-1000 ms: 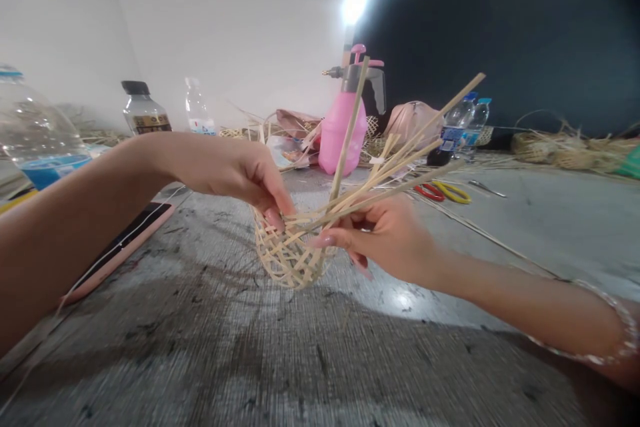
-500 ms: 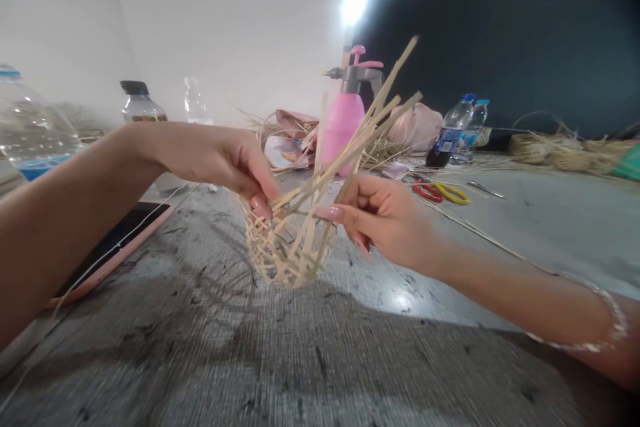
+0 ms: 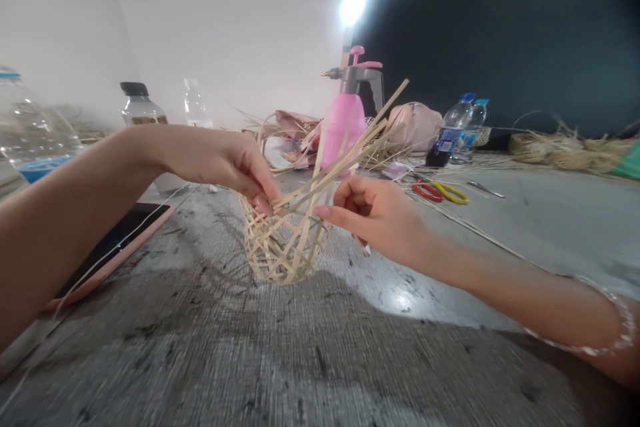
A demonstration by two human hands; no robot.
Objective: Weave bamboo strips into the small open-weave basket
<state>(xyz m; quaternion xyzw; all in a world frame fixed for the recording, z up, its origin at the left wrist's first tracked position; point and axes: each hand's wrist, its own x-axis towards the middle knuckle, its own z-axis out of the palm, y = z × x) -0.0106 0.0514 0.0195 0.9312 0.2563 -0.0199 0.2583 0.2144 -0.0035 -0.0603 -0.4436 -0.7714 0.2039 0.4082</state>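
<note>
Basket (image 3: 283, 247): split bamboo strips, pale, matt, smooth-faced, with rough cut ends. Spray bottle (image 3: 343, 130): glossy pink plastic body, grey plastic head. Water bottle (image 3: 453, 127): clear, glossy plastic. Scissors (image 3: 440, 192): red and yellow plastic handles, glossy. Tabletop (image 3: 200, 360): rough, matt grey surface with dark stains; material cannot be determined.

No word, brand or number can be read in this view. Three bottles carry labels, all too small or blurred to make out. A clear glass bottle with a black cap (image 3: 140, 107), at about 10 o'clock, shows a dark-and-gold label band. A clear plastic water bottle with a dark blue label (image 3: 449, 139) stands at about 2 o'clock. Just beside it, a smaller clear plastic bottle with a pale blue label (image 3: 473, 123) shows nothing legible either.
</note>
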